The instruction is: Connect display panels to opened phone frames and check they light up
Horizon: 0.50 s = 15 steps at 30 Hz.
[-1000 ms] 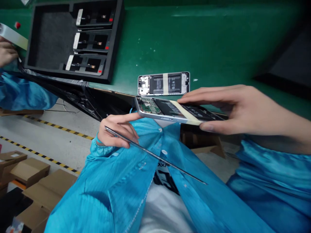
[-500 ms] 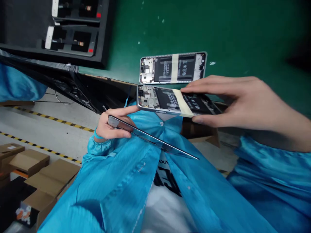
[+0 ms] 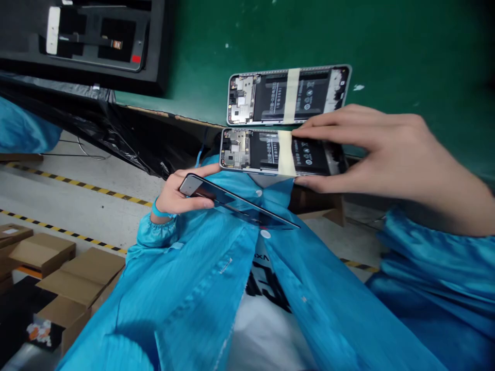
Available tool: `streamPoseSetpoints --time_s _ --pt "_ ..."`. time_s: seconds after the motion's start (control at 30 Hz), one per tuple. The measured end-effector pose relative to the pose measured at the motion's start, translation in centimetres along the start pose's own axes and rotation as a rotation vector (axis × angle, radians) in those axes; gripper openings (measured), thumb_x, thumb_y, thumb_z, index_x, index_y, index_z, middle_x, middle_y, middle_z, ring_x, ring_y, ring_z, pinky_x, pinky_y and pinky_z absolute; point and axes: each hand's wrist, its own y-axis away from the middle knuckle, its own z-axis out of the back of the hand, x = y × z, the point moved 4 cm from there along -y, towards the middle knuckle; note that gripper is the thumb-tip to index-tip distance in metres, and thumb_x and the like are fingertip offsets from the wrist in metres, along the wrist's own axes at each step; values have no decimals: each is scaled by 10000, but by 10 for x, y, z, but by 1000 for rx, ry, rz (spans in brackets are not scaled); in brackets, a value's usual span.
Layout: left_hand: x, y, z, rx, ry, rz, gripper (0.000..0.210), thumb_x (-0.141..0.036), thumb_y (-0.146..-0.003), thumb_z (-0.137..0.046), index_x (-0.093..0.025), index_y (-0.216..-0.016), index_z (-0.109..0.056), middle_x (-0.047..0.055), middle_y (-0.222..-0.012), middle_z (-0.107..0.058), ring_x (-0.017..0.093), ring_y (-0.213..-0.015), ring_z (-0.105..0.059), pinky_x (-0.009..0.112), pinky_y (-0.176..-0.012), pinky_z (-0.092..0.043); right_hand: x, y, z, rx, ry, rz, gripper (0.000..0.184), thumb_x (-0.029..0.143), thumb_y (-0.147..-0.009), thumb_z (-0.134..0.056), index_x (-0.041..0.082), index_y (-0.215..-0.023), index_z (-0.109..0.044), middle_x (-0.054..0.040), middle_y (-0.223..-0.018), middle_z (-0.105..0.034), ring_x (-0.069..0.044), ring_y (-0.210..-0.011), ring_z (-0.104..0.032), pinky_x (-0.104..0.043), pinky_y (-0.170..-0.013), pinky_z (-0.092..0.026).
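My right hand grips an opened phone body between thumb and fingers, near its right end. Its circuit board and black battery face up, with a strip of cream tape across the battery. Below it, my left hand pinches a thin phone screen by its left end; the panel slopes down to the right. One left fingertip reaches the left end of the held phone body. A second taped phone body lies on the green table, just beyond the held one.
A black foam tray at the upper left holds another screen panel with a red tag. Black plastic sheeting hangs at the table edge. Cardboard boxes stand on the floor, lower left. A blue sleeve shows at far left.
The held phone body now lies more level. The screen in my left hand has turned, showing more of its face, and its far end is higher. The camera view has shifted slightly.
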Motion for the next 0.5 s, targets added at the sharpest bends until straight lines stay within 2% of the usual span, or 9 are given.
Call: streamPoseSetpoints --time_s 0.07,0.2,0.27,0.37,0.5 --pt "-6 -5 -1 6 26 -51 635 -506 -815 -963 -200 -1350 -811 84 -1092 -873 256 -809 -840 312 -763 -710 1 -2 0 -5 33 16 537 611 -1015 -719 185 -1337 -774 -118 -1288 -784 -293 -1118 -777 -472 -937 -657" --pt "-14 -11 -2 -16 -17 -72 364 -462 -844 -950 -153 -1023 -878 122 -1249 -845 302 -1025 -845 350 -950 -700 -2 -4 -1 12 73 17 573 622 -1009 -724 182 -1375 -760 -131 -1297 -777 -315 -1123 -772 -493 -922 -661" --pt "-15 -13 -3 -29 -20 -77 316 -439 -855 -946 -151 -965 -877 135 -1342 -813 297 -1046 -844 344 -952 -695 -5 -3 -3 12 87 12 590 647 -1004 -717 220 -1409 -747 -116 -1309 -773 -322 -1144 -768 -502 -925 -661" --pt "-10 -18 -3 -52 -1 -78 408 -460 -835 -962 -183 -1122 -878 120 -1375 -802 294 -1079 -839 327 -946 -690 -11 0 -4 -13 131 15 623 672 -985 -734 245 -1438 -734 -104 -1321 -773 -321 -1166 -767 -502 -944 -661" --pt "5 -24 -7 -98 -13 -21 603 -561 -793 -974 -218 -1271 -837 94 -1365 -808 330 -1250 -788 374 -1053 -663 -18 5 -11 -41 219 16 688 694 -961 -753 221 -1461 -723 -116 -1353 -770 -316 -1184 -764 -492 -964 -664"
